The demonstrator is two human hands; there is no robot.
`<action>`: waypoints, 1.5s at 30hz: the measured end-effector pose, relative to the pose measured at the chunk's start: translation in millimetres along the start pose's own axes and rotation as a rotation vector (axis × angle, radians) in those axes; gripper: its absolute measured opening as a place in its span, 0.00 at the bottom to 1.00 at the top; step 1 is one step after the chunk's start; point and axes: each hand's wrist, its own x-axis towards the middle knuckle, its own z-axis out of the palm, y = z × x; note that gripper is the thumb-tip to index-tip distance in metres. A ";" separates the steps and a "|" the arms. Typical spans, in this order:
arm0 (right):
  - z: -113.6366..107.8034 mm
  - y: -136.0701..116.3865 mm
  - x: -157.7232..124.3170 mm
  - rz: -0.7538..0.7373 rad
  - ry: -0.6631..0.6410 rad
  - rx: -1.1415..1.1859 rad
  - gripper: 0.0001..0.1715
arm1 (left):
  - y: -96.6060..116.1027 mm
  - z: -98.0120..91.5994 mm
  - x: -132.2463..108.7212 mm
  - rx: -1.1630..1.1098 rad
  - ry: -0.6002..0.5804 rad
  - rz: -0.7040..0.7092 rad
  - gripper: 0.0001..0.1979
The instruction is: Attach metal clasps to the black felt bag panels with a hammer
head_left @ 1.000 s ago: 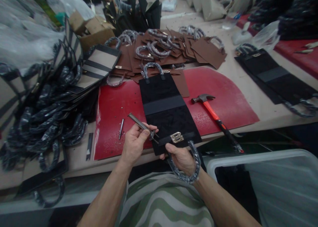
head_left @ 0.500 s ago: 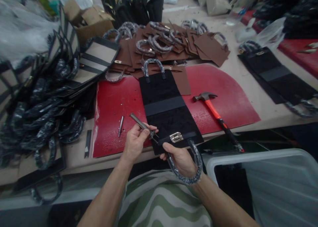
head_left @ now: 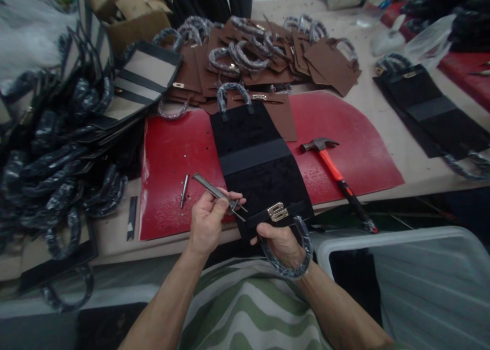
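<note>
My left hand [head_left: 206, 222] is closed around a flat grey metal tool with two thin prongs [head_left: 212, 188]. The prongs point right, over the near left corner of a black bag panel [head_left: 264, 179]. My right hand [head_left: 283, 243] pinches the panel's near edge, thumb on top, and its wrist passes through the plastic-wrapped near handle [head_left: 304, 232]. Just beyond the right thumb, a silver clasp [head_left: 277, 212] sits on a dark strap. A second wrapped handle [head_left: 234, 96] stands at the panel's far end.
Under the panel lies a red board [head_left: 356, 151] bearing a claw hammer [head_left: 333, 169] and a small metal rod [head_left: 184, 191]. Brown bag pieces [head_left: 329, 69] pile up behind, black ones [head_left: 57, 161] at left. A translucent bin [head_left: 432, 268] stands at right below the table edge.
The panel's near end is raised slightly and the clasp has shifted a little right and up. Both hands keep their holds. The whole view has shifted slightly.
</note>
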 end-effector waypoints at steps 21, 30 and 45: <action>-5.1 10.7 5.7 -0.029 -0.023 0.088 0.09 | 5.0 -3.3 -4.2 0.328 -0.142 0.135 0.10; -3.1 8.4 4.1 0.014 0.022 0.046 0.12 | 1.8 0.8 -10.9 0.556 -0.092 0.331 0.07; -0.6 -9.4 1.7 0.214 0.067 -0.083 0.17 | -7.5 -1.6 9.0 0.490 -0.096 0.261 0.07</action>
